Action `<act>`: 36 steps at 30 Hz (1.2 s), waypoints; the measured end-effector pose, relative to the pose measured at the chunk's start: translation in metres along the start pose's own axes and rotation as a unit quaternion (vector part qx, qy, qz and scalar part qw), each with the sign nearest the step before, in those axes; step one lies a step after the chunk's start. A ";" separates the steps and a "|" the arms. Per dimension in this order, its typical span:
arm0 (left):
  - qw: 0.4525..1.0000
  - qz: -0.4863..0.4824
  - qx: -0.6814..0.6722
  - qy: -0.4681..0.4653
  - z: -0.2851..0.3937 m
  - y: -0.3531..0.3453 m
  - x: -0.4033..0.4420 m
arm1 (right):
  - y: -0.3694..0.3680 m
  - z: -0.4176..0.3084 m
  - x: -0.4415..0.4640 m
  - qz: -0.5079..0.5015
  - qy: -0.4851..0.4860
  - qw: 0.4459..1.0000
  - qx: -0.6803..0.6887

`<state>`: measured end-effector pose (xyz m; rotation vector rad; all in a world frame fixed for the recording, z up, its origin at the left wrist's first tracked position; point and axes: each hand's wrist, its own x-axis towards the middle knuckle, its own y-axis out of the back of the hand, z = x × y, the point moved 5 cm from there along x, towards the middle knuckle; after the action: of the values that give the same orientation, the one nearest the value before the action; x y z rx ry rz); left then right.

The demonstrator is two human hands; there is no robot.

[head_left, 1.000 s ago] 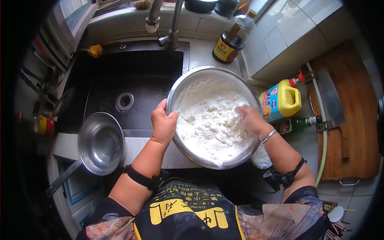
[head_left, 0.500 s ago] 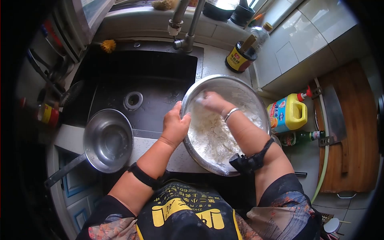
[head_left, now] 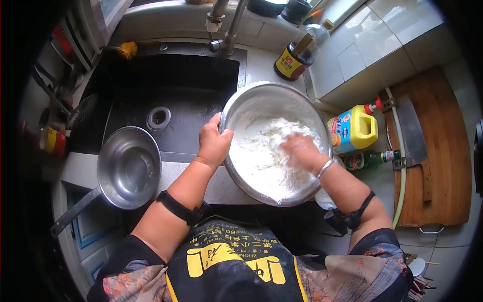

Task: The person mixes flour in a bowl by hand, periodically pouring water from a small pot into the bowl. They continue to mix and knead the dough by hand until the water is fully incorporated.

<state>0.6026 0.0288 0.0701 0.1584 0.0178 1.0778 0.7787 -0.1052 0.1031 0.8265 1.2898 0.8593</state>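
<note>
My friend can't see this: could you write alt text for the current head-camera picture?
A person's right hand, blurred, works in a white floury mix inside a large metal bowl that the left hand grips at one side. A dark sink and metal pan are leftward; a yellow jug and wooden board rightward.

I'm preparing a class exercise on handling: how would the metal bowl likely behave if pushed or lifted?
The metal bowl is likely stiff, being a rounded metal shell. The loose floury mixture inside probably adds weight and may shift if the bowl tips. Its flour-dusted inner wall could be slippery.
</note>
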 end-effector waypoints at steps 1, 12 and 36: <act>0.999 0.006 -0.038 0.014 -0.002 -0.002 -0.001 | 0.002 0.011 0.000 0.012 -0.034 0.999 0.021; 0.982 0.053 -0.174 0.044 -0.003 -0.009 -0.007 | -0.042 -0.010 0.034 -0.034 -0.135 0.906 0.398; 0.973 0.044 -0.217 0.069 -0.001 -0.011 -0.010 | -0.059 0.014 -0.024 -0.134 -0.082 0.928 0.337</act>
<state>0.6071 0.0151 0.0674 -0.3129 -0.1007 1.1544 0.7952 -0.1542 0.0631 1.1892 1.5225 0.1041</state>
